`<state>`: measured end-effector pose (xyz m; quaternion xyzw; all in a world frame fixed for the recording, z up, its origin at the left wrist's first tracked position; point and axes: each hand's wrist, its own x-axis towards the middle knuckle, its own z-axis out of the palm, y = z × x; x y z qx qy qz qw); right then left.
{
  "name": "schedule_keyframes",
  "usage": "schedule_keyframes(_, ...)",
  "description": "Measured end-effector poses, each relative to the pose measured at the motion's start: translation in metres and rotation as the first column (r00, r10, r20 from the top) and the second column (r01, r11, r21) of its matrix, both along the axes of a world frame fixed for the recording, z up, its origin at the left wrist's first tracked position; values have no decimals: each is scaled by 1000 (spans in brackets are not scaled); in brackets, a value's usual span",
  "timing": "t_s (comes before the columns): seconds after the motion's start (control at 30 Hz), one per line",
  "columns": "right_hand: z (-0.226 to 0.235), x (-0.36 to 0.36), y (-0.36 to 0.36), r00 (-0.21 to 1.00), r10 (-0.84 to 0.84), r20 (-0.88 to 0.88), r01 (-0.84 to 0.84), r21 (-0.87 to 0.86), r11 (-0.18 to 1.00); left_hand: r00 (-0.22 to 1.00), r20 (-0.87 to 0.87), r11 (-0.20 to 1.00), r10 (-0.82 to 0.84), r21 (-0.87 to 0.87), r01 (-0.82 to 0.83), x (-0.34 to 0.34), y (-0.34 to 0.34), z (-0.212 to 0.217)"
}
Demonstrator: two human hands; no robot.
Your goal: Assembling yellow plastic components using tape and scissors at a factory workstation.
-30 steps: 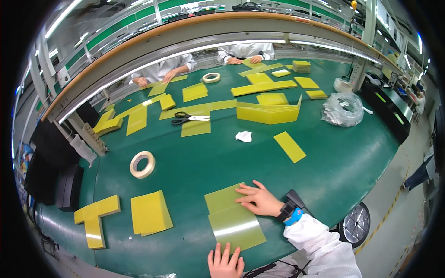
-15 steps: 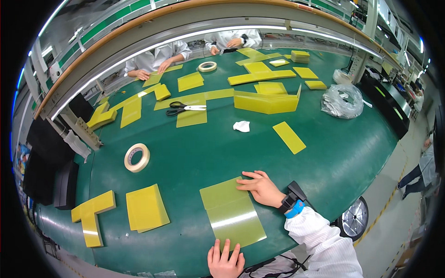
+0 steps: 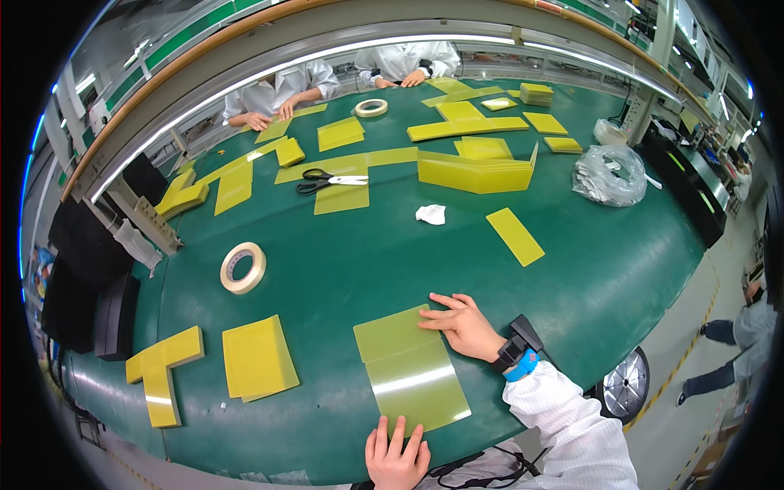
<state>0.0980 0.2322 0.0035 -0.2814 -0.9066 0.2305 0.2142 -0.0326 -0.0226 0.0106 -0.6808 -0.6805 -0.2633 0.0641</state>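
Two translucent yellow-green plastic sheets lie in front of me, a smaller one (image 3: 392, 333) at the far side meeting a larger one (image 3: 425, 396) on the near side. My right hand (image 3: 464, 328) has its fingers stretched out, fingertips resting on the right part of the small sheet. My left hand (image 3: 397, 459) lies at the near edge of the large sheet, fingers apart and pointing away from me. Neither hand grips anything. To the left is a pile of yellow sheets (image 3: 257, 358), and beyond it a T-shaped arrangement of yellow stacks (image 3: 163, 367).
A tape roll (image 3: 243, 268) lies left of centre. Farther back are black-handled scissors (image 3: 331, 181), a folded yellow panel (image 3: 478, 173), crumpled white paper (image 3: 431, 214) and a single yellow strip (image 3: 516, 237). A clear plastic bag (image 3: 608, 175) sits far right. Two co-workers sit across the green table (image 3: 343, 261).
My hands and the two sheets keep almost the same places. The whole view has shifted slightly. A person walking at the far right has changed stride, and the co-workers' hands have moved a little.
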Motion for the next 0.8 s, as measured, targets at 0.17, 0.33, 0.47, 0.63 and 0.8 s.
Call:
schedule_keyframes(0.17, -1, 1, 2, 1000, -12, 1, 12, -9, 1000, 1000, 9, 1000, 1, 1, -1, 3, 2, -3)
schedule_keyframes(0.33, -5, 1, 4, 1000, -10, -19, 10, -9, 1000, 1000, 9, 1000, -5, -5, 5, 1, 2, -1)
schedule_keyframes(0.47, -5, 0, 3, 1000, -12, -25, 11, -11, 1000, 1000, -3, 1000, -8, 3, 8, 0, 2, -2)
schedule_keyframes(0.63, -5, -1, 4, 999, -6, -38, 6, -11, 1000, 1000, 6, 1000, -8, 4, 8, 0, 2, -1)
schedule_keyframes(0.8, -4, 0, 4, 999, -14, -40, 12, -28, 1000, 1000, 4, 1000, -17, 10, 17, -1, 4, -1)
